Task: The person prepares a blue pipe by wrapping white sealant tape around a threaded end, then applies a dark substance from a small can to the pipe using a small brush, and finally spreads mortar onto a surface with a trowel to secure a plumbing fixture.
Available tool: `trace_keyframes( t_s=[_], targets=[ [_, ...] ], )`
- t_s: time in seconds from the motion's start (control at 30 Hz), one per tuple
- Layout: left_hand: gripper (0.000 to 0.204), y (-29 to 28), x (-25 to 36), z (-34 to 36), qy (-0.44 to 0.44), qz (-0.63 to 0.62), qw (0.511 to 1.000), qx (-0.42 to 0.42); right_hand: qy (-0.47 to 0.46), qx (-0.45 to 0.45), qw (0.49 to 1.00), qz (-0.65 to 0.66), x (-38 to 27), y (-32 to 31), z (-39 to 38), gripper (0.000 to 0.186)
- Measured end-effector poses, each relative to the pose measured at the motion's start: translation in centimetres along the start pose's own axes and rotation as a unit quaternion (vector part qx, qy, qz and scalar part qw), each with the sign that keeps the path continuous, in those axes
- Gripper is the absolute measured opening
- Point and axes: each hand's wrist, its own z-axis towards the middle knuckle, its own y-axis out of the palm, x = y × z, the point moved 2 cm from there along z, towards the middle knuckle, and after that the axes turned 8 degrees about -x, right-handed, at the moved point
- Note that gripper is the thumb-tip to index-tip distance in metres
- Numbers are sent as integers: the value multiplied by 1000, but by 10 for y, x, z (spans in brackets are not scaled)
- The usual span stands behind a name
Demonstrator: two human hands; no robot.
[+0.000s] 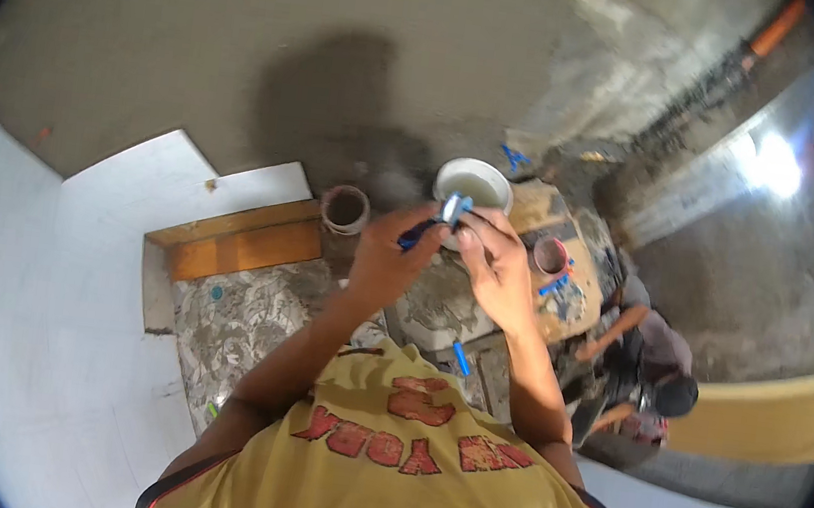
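In front of my chest, both hands meet at a small blue piece with a pale shiny face (453, 207); its exact kind is too small to tell. The fingertips of my left hand (392, 257) are closed on its left side. A dark blue piece (415, 235) also sits in the left fingers. From the other side, my right hand (500, 270) pinches the small blue piece between thumb and fingers. Just beyond the hands stands a white bucket (477, 169) with greyish contents, its near side partly hidden by them.
A round container (345, 209) stands left of the bucket, a pinkish cup (549, 256) right, near blue pieces (556, 286) on a board (576, 308). White tiles (71, 296) line the left. A crouching co-worker (657, 353) is at right. A blue stick (460, 357) lies near me.
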Motion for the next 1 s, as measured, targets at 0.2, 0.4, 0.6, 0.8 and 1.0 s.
trace_keyframes(
  t_s=[0.2, 0.4, 0.6, 0.8, 1.0],
  targets=[
    [26, -5, -28, -25, 36, -21, 998, 46, 129, -54, 987, 79, 21, 34, -37, 24],
    [27, -19, -51, -56, -83, -265, 961, 9, 106, 81, 941, 311, 84, 40, -114, 36],
    [26, -36, -67, -67, -167, -361, 916, 57, 389, 111, 878, 257, 215, 84, -284, 27],
    [25, -45, -68, -80, -166, -380, 907, 71, 474, -140, 806, 327, 209, 139, -299, 25],
    [28, -37, -77, -86, -180, -394, 900, 42, 479, -169, 801, 316, 209, 143, -296, 23]
  ],
)
